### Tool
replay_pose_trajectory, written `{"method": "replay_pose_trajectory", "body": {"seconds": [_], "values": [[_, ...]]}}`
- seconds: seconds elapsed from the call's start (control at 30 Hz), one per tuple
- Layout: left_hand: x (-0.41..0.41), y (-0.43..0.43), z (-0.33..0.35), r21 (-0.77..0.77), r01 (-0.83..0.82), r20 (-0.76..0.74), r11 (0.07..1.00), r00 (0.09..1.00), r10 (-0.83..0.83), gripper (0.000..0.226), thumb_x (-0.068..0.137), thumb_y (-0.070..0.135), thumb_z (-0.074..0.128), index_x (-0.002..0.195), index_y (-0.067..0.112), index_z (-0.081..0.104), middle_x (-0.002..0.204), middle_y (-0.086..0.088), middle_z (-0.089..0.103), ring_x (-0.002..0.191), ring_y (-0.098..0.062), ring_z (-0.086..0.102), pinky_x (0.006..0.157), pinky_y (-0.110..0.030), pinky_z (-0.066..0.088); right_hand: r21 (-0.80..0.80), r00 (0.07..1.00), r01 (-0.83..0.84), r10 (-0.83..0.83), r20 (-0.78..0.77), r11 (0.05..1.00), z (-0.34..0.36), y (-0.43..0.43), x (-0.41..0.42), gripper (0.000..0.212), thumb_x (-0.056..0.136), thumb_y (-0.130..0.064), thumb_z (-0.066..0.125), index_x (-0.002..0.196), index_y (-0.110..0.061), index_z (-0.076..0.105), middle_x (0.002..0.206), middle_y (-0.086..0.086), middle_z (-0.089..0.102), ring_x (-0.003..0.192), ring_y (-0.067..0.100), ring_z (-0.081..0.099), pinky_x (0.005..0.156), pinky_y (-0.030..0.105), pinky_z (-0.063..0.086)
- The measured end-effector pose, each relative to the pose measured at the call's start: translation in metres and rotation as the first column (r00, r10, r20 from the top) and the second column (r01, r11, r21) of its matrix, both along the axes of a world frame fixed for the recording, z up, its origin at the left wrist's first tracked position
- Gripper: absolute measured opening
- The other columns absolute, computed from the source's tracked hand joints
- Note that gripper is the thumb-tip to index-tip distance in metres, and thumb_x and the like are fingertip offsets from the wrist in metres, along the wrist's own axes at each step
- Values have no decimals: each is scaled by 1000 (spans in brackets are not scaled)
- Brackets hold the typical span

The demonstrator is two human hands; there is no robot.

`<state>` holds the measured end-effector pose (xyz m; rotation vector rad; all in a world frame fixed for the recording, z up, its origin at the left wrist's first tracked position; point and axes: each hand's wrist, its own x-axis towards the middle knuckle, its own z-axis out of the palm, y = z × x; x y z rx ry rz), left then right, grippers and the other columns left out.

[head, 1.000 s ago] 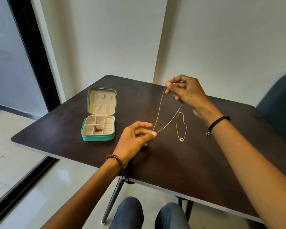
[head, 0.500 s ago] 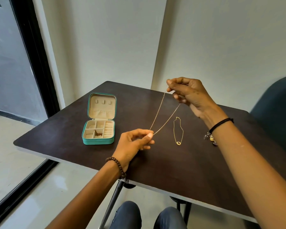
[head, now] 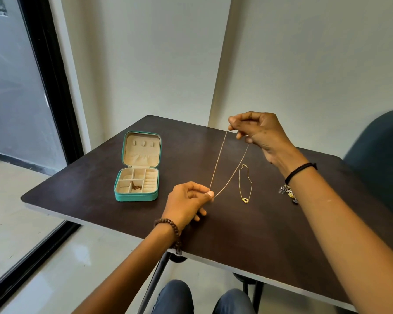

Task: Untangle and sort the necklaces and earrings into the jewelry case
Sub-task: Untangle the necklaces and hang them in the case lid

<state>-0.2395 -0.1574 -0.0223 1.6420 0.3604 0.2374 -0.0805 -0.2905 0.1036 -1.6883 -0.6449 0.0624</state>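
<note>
**Two hands, one fine chain held taut above the table**

Seen from the head camera, the left hand (head: 188,200) pinches the lower bend of a thin gold chain (head: 217,165) between thumb and fingertip. The right hand (head: 261,132), raised farther back, grips both upper ends in curled fingers. A second necklace (head: 245,184) lies flat on the dark table (head: 259,234), just right of the held chain. To the left, the teal jewelry case (head: 135,197) stands open with its lid upright. One front compartment holds a small brownish chain (head: 136,187); the other sections look bare.
</note>
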Motion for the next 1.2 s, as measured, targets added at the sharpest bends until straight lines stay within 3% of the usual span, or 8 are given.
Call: {"method": "replay_pose_trajectory", "body": {"seconds": [0.17,0.27,0.4,0.47,0.73,0.9,1.07,1.2], "values": [[-1,-3,-4,340,-11,22,940,1000,3,15,92,38,66,98,26,58,78,7,74,50,0,58,55,-25,53,-138,999,38,-33,38,990,-14,6,21,21,94,-18,73,109,-4,71,91,3,78,67,7,68,59,16,47],[2,-2,-7,501,-28,43,865,999,8,8,95,40,61,101,34,58,75,12,72,63,1,63,72,-32,58,-210,997,61,-48,68,976,-26,13,32,18,96,-14,70,109,-2,71,96,7,77,66,8,66,54,10,46],[7,-2,-7,627,-19,-5,779,1000,29,16,96,45,55,111,39,59,80,17,70,79,0,63,77,-33,57,-305,991,81,-45,124,949,-44,22,50,9,96,-10,69,103,-7,73,92,6,77,58,2,66,60,12,50],[12,-2,-7,660,3,-42,751,999,32,18,96,47,54,110,38,62,81,18,69,82,-1,63,78,-33,56,-343,986,99,-46,159,934,-53,27,58,8,96,-11,69,101,-9,73,89,2,76,59,3,67,65,15,54],[30,-1,-2,728,136,-149,672,988,-39,19,96,49,54,100,35,66,81,16,67,82,-2,62,68,-21,48,-494,973,107,10,229,863,-85,41,86,7,94,-12,71,99,-10,75,88,2,77,55,5,66,58,7,47],[36,0,-3,770,183,-171,611,982,-79,19,94,53,55,97,36,64,72,14,66,76,-2,63,71,-28,55,-528,977,96,21,211,844,-101,44,92,8,93,-12,72,100,-11,76,91,5,76,59,7,67,58,6,48],[39,1,-5,789,212,-184,577,977,-107,19,94,55,54,99,38,63,72,11,68,71,-3,63,65,-24,54,-566,968,98,55,247,818,-115,41,98,8,94,-17,72,101,-17,76,89,0,75,67,7,66,62,6,47],[42,0,-4,784,212,-179,583,977,-113,21,93,56,56,97,37,64,72,10,69,73,-3,64,62,-20,51,-601,946,130,83,313,789,-118,40,102,12,96,-21,70,106,-20,75,98,-5,71,87,8,63,74,17,48]]}}
